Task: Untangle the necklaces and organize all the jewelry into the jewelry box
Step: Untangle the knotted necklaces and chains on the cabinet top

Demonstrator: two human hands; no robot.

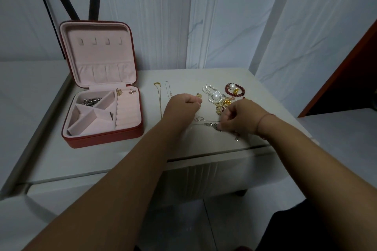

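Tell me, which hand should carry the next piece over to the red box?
Probably the left. The left hand is on the same side as the jewelry box, just past the gold chain. The right hand is farther off and busy pinching the silver chain.

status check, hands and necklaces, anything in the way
Right hand pinches silver chain on table; left hand curled, grip unclear. Thin gold chain laid out straight, jewelry box open. Pearl and gold pile crowds right hand.
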